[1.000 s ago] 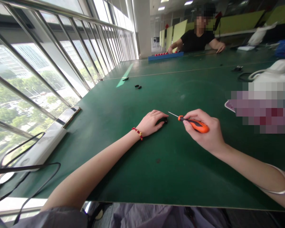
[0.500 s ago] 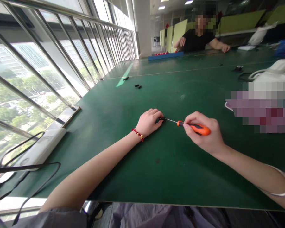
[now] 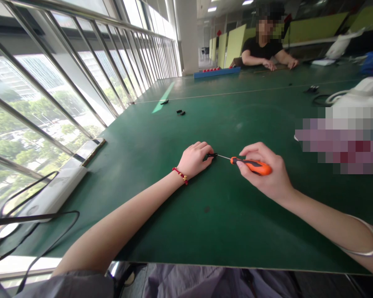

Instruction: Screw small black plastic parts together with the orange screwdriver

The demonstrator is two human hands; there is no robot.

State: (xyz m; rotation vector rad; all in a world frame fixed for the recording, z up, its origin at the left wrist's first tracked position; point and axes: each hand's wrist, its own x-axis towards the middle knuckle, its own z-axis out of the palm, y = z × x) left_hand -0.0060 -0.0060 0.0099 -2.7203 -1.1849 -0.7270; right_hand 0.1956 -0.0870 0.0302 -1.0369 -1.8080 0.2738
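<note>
My left hand rests on the green table, its fingers closed around a small black part whose kind I cannot make out. In my right hand is a screwdriver with an orange and black handle. The thumb lies along the near side of the handle, and the index finger is lifted a little off it. The thin metal shaft points left, and its tip meets the right end of the black part. Most of that part is hidden by my left fingers.
Several small black pieces lie farther up the green table. A white power strip with black cables runs along the left edge by the railing. Across the table sits another person, near a blue tray with red items.
My right fingers have loosened and shifted on the screwdriver handle, which sits slightly farther left. My left hand has stayed put. The person opposite has lowered one hand to the table.
</note>
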